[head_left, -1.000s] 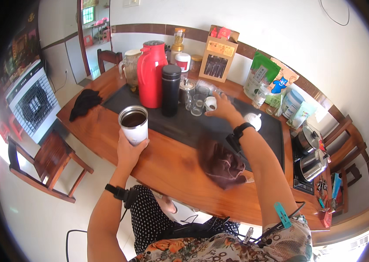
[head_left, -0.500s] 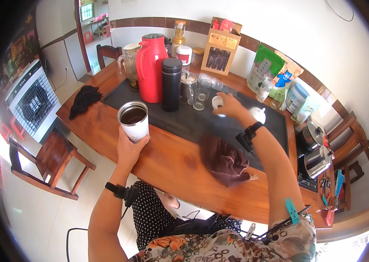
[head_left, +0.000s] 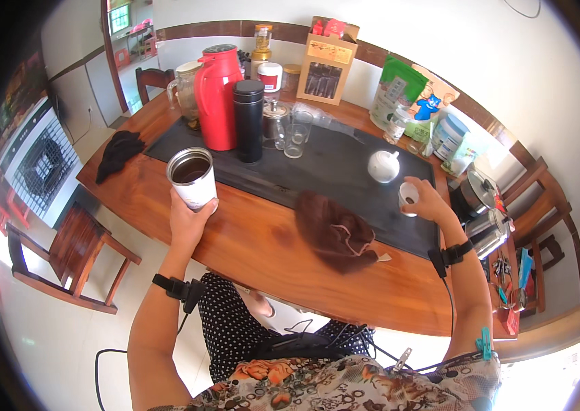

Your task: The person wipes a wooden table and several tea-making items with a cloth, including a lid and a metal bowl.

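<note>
My left hand (head_left: 192, 218) is wrapped round a white tumbler (head_left: 197, 190) with a steel rim and dark liquid inside, held upright above the table's front left. Over the right end of the black tea tray (head_left: 345, 171), my right hand (head_left: 431, 203) grips a small white cup (head_left: 407, 198) with a little something dark at its bottom. A white teapot (head_left: 383, 166) sits on the tray, just left of and beyond that cup. Between my hands a crumpled brown cloth (head_left: 334, 233) lies across the tray's near edge and the wood.
A red thermos jug (head_left: 216, 103), a black flask (head_left: 249, 123), a glass teapot (head_left: 275, 125) and clear glasses (head_left: 295, 141) stand at the left. Behind are a cardboard box (head_left: 328, 65) and a green pouch (head_left: 393, 92). Steel pots (head_left: 489, 231) sit at the right; a wooden chair (head_left: 74, 257) stands left.
My right hand has carried the white cup from left of the teapot to the tray's right end. My left hand still holds the tumbler. The whole view has shifted slightly.
</note>
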Motion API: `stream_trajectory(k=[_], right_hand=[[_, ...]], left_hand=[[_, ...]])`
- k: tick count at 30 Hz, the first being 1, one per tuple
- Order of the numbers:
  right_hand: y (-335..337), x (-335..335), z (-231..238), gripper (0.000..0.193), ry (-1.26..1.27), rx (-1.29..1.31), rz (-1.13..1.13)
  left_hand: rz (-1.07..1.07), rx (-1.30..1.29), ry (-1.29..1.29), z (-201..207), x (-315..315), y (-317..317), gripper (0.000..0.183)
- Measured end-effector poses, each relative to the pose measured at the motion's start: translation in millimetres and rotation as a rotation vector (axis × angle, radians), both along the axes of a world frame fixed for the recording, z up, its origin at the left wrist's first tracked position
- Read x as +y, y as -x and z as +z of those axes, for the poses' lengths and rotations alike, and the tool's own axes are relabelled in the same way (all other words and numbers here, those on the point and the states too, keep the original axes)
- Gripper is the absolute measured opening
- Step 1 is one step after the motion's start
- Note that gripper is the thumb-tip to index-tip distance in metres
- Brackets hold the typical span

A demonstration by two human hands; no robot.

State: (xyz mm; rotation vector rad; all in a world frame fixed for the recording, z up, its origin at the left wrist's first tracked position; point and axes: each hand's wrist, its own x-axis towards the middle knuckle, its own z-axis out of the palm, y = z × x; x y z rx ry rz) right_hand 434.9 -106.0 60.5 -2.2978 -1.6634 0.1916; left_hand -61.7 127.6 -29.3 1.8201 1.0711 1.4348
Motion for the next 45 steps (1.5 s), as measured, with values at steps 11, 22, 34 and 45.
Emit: stream_trajectory(k=[11,22,34,45], right_hand=[[-30,33,-33,0.1,-0.118,-0.019,-0.251],[-24,46,-3,0.108,-0.099,-0.279,-0.189],[118,258,21,0.061,-0.201,0.083,0.069],[103,332,-19,0.028,0.084,0.098,-0.039]], left_hand=[[-0.035,-0.011,0.004,1,-2,0,0.075],[0.019,0.029,0.025,0,-2,3,0.077],[0.029,0.042,0.081,12,-8,1,0.074],[0.003,0.018,0.094,18,-12,2,0.072]])
